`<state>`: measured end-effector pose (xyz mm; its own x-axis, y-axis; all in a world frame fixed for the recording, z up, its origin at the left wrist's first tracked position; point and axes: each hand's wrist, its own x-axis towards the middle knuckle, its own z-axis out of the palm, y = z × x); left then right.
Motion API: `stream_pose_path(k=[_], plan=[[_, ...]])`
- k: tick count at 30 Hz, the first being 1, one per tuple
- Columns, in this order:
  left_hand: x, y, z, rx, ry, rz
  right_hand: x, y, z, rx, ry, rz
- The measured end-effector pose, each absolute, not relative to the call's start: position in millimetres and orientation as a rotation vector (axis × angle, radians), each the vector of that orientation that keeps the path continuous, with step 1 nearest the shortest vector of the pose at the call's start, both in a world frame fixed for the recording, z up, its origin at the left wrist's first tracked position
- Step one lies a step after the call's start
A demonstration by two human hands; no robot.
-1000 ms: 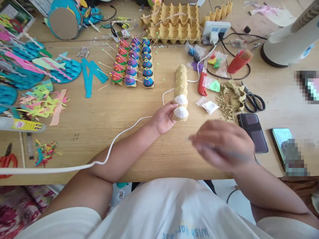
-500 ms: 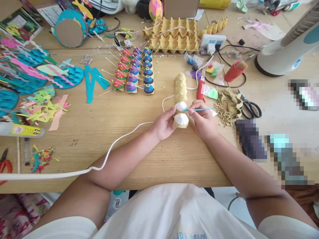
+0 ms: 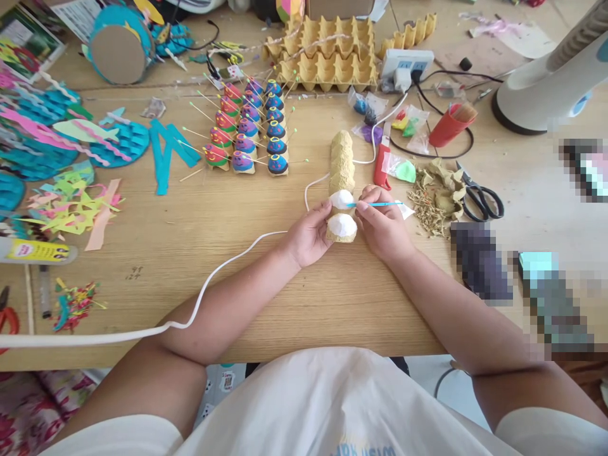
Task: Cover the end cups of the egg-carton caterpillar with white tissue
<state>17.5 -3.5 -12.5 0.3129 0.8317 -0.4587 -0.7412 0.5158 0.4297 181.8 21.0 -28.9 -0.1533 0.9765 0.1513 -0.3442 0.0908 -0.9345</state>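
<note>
A strip of egg carton cups (image 3: pixel 342 163) lies lengthwise in front of me, bare tan at its far part. Its two nearest cups carry white caps (image 3: pixel 342 225). My left hand (image 3: pixel 310 235) grips the strip's near part from the left, thumb beside the second cap. Between the thumb and fingers of my right hand (image 3: pixel 382 225) is a thin blue tool (image 3: pixel 380 204), its left tip touching the second white cap. A small white piece (image 3: pixel 405 209) shows just beyond my right fingers.
Painted carton rows with pins (image 3: pixel 244 145) stand back left. A red knife (image 3: pixel 382 166), bagged clay (image 3: pixel 401 168), carton scraps (image 3: pixel 439 190) and black scissors (image 3: pixel 479 196) lie right. A white cable (image 3: pixel 209 278) crosses my left arm. Carton trays (image 3: pixel 327 69) and a power strip (image 3: pixel 407 63) sit behind.
The view has shifted slightly, so most things appear a little further left or higher. Both hands keep their holds, and the blue tool still touches the second white cap.
</note>
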Motion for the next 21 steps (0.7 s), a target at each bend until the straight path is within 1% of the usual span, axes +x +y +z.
stream_pose_path(k=[21], plan=[[19.0,-3.7,-6.4,0.137,0.702,1.051,181.9,25.2,-37.5,-0.854,-1.184,1.312]])
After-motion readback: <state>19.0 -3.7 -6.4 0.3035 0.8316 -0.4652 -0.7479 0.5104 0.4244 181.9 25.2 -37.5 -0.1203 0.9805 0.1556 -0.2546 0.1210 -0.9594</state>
